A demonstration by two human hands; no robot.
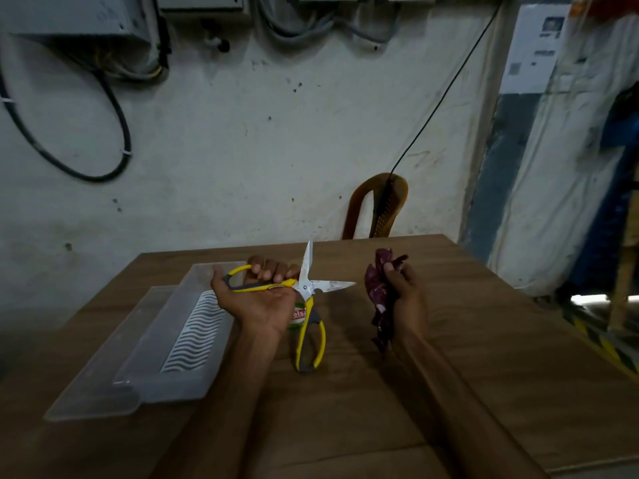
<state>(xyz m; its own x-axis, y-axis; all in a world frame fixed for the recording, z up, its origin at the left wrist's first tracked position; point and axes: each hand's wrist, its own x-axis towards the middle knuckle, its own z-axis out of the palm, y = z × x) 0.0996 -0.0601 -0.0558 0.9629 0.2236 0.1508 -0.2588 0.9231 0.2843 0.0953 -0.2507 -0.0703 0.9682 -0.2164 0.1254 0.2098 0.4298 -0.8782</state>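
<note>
My left hand (264, 295) is palm up above the wooden table (466, 357) and grips one handle of yellow and grey scissors (307, 288). The scissors' blades are spread wide, one pointing up and one pointing right, and the other handle hangs down. My right hand (404, 295) is to the right of the blades and holds a crumpled dark purple cloth (378, 295), which hangs down from my fingers. A small red, white and green label (298, 316) shows under my left wrist, mostly hidden.
A clear plastic tray (179, 340) with a white ribbed insert lies on the table's left side, on a flat clear lid (93, 399). A brown plastic chair (380, 209) stands behind the table against the wall. Cables hang on the wall.
</note>
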